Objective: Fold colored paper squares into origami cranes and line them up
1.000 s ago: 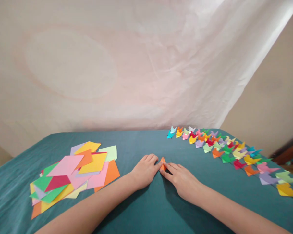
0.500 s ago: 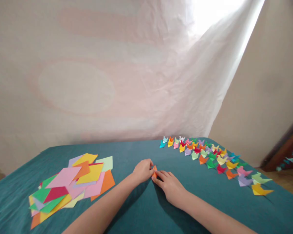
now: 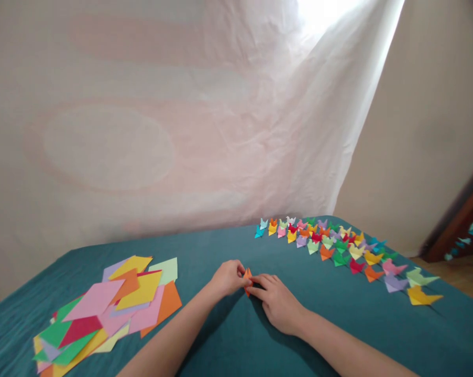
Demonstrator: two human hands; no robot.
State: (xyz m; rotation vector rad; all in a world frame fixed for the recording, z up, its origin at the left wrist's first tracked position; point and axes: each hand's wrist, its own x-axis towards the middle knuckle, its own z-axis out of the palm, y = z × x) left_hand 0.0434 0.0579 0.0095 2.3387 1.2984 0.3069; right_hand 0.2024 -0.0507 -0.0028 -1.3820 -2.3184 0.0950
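Observation:
A small folded orange paper piece [image 3: 247, 274] sits between my two hands on the teal cloth [image 3: 228, 335]. My left hand [image 3: 227, 277] has its fingers curled in, pinching the piece's left side. From the right, my right hand [image 3: 276, 301] lies low on the cloth with its fingertips pinched on the same piece. Most of the paper is hidden by my fingers.
A loose pile of coloured paper squares [image 3: 102, 309] lies at the left. Several rows of finished folded paper birds [image 3: 338, 248] run along the right side toward the table's edge. A pale sheet [image 3: 161, 131] hangs behind the table. More paper birds [image 3: 470, 233] show at the far right.
My left fingers have curled from flat into a pinch on the orange piece. Both hands stay at the paper, and the view has tilted slightly, shifting everything in the frame.

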